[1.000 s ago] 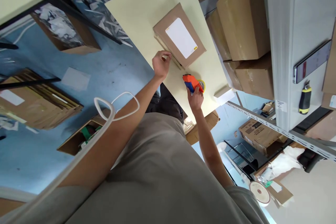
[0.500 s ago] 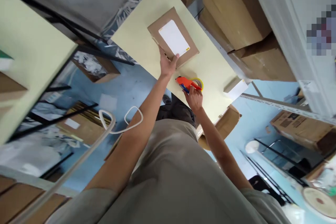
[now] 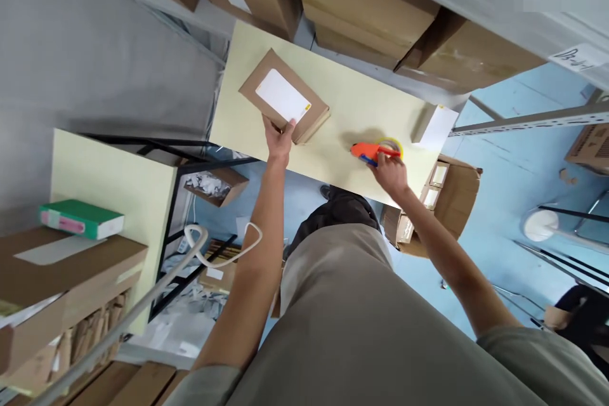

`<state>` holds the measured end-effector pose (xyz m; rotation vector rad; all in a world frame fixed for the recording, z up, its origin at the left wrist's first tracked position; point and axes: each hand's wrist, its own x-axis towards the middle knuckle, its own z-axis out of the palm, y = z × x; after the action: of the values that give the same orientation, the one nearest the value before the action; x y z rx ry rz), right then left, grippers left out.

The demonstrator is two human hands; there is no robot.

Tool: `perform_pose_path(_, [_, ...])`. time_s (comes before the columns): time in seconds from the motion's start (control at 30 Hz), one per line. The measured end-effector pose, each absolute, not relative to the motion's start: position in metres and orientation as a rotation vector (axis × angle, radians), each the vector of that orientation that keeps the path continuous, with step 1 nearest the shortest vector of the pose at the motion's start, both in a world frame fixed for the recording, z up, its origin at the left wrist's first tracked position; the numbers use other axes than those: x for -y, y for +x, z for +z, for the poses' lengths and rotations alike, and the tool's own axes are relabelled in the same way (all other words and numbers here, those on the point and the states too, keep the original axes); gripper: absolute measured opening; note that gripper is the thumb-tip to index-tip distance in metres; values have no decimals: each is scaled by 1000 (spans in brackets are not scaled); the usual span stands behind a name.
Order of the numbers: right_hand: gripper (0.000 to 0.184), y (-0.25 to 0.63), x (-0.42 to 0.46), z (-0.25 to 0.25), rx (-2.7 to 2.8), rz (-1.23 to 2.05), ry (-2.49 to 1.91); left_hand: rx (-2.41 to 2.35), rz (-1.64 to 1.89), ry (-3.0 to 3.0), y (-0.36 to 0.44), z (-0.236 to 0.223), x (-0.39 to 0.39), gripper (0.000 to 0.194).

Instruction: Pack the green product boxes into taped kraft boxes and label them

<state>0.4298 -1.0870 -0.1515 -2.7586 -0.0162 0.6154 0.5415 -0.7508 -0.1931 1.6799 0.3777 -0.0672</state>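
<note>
My left hand (image 3: 280, 139) grips the near edge of a flat brown cardboard box (image 3: 314, 115), thumb on top beside its white label (image 3: 283, 96). The fingers under the box are mostly hidden. Over the right part of the pale yellow table (image 3: 352, 82), my right hand (image 3: 391, 172) is closed on the handle of an orange tape dispenser (image 3: 366, 151), which carries a roll of yellow-rimmed tape (image 3: 396, 142). Red and blue parts of the dispenser show near my fingers. Box and dispenser are apart from each other.
A small white-faced box (image 3: 436, 125) stands at the table's right end. Large cartons (image 3: 361, 0) line the far side. An open carton (image 3: 451, 203) with small boxes sits below the right end. At left, a green box (image 3: 82, 218) lies on a carton. A white looped rod (image 3: 157, 279) crosses the lower left.
The view has turned, so the table lies more level across it. My right hand and the tape dispenser are farther from the box. Both hands keep their hold.
</note>
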Motion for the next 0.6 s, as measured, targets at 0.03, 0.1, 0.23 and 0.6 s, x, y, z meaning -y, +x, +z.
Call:
perform_pose_path(0.03, [60,443,1096,-153,25,540,-2735,-386,-75,1668,542,-191,751,110])
perform_pose_path(0.1, [71,477,1102,-158,122,392,-2698,-381,-80,1687,542,-190,750,110])
perform_pose_path(0.23, [68,547,1079,-176,267,304,-2750,-295,-79,1765,543,-197,744,110])
perform_pose_path(0.6, [73,536,1025,-172,681,529,-2828,-238,-460,1706,554,-157,681,107])
